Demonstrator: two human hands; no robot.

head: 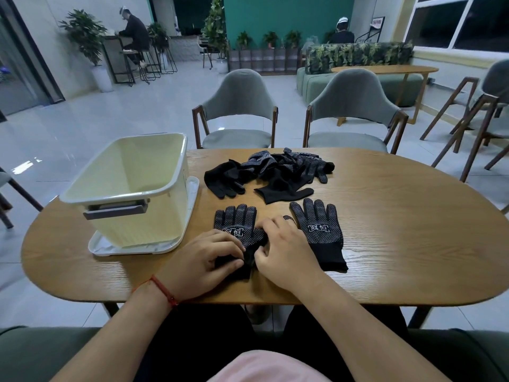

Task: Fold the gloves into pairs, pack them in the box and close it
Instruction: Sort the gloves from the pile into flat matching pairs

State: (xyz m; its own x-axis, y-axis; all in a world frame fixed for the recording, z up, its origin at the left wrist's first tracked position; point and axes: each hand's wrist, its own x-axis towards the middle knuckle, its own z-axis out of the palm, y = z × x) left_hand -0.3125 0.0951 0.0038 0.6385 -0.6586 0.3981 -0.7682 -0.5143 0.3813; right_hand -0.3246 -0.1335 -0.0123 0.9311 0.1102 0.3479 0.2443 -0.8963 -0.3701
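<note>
On a wooden bench (413,230), the left grip (203,260) and right grip (283,255) both pinch the cuff of a black dotted glove (237,221) lying flat. A matching glove (319,230) lies just beside it on the right, a heap of gloves (270,172) behind, and the open box (137,227) stands on its lid (129,250), left.

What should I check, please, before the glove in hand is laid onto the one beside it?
1. Grip: left hand and right hand both pinch the near glove at its cuff: ok.
2. Partner glove lies flat, dotted side up, to its right: ok.
3. The two make a left-right match: cannot tell.
4. Cream box stands open, nothing visible inside: ok.
5. White lid free for closing: not ok, the box stands on it.
6. Glove pile beyond is sorted: not ok, tangled.
</note>
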